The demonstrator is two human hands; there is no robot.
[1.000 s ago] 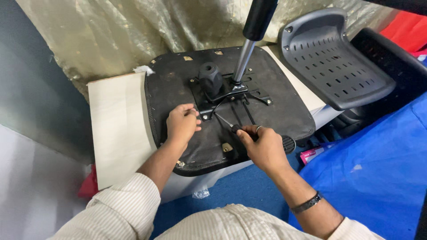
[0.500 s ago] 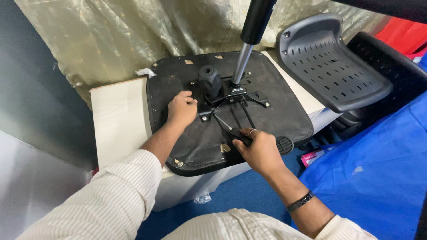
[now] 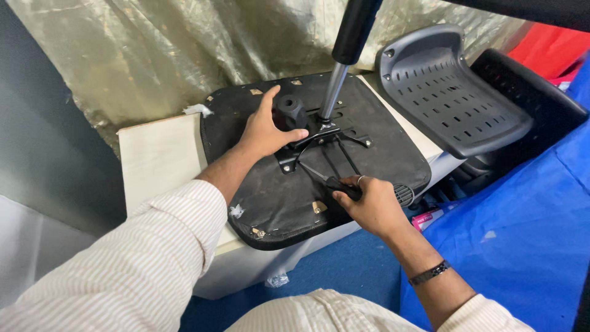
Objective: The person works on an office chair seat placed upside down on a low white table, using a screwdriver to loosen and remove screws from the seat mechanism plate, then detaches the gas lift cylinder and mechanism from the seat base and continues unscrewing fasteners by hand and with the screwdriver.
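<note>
Left hand: my left hand (image 3: 265, 132) lies at centre frame on the seat's underside, fingers spread and loosely curved, thumb out to the right; the thumb tip touches the black knob (image 3: 289, 112) and the plate beside it. It clamps nothing.
Right hand: my right hand (image 3: 369, 206) sits lower right of centre, fingers curled tight round the black handle of a screwdriver (image 3: 329, 180). A ring shows on one finger, a dark wristband further down the arm.
Screwdriver: its shaft runs up and left from my fist to the corner of the metal plate (image 3: 319, 138); I cannot tell whether the tip sits in a screw.
Seat: the black seat (image 3: 381, 166) lies upside down in mid frame on a white box (image 3: 161, 154), its mechanism plate fixed near the middle.
Gas lift: a silver and black gas lift (image 3: 341, 67) rises from the plate to the top edge.
Backrest: a grey slotted backrest (image 3: 455, 101) lies upper right, just beside the seat.
Sheet: a blue sheet (image 3: 528, 233) fills the lower right.
</note>
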